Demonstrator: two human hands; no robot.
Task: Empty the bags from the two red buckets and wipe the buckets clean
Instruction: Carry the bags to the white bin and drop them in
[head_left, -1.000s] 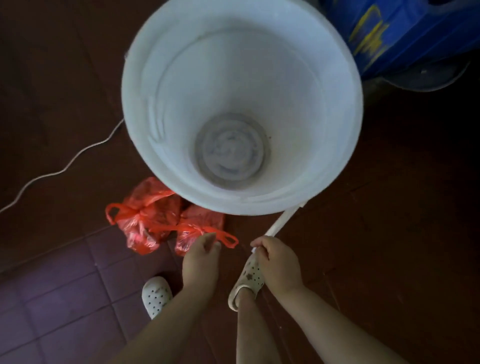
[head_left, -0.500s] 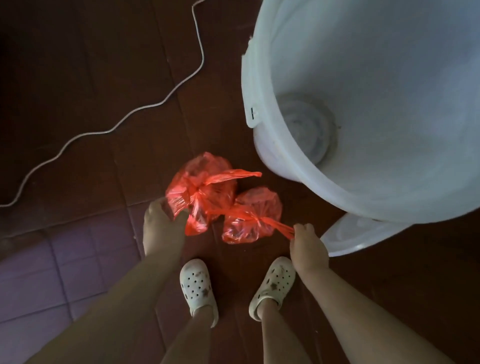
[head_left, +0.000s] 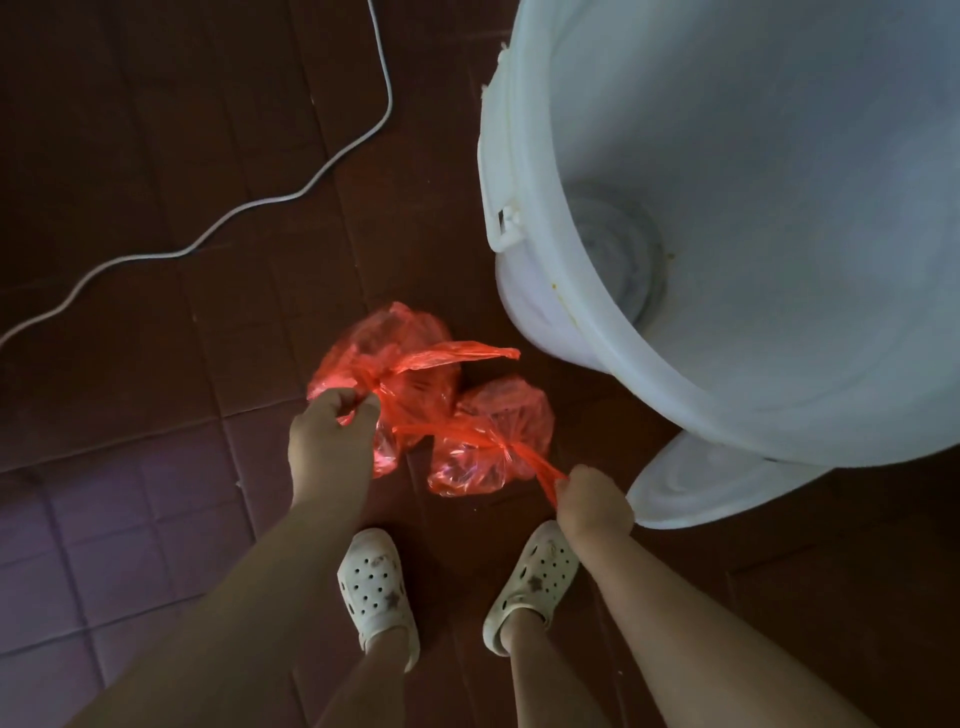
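Observation:
Two knotted red plastic bags lie on the dark floor in front of my feet. My left hand (head_left: 332, 441) is closed on the knot of the larger left bag (head_left: 400, 364). My right hand (head_left: 592, 501) pinches the tied handle of the smaller right bag (head_left: 493, 441). A big white bucket (head_left: 571, 322) stands at the right, open and with nothing inside. No red bucket is in view.
A white lid (head_left: 701, 488) lies on the floor under the bucket's near side, beside my right hand. A white cable (head_left: 291, 195) snakes across the floor at the upper left. My two white clogs (head_left: 374, 587) stand just behind the bags.
The view swung left, so the bucket now sits at the right. My left hand has closed on the left bag's knot; my right hand keeps its grip on the right bag's handle.

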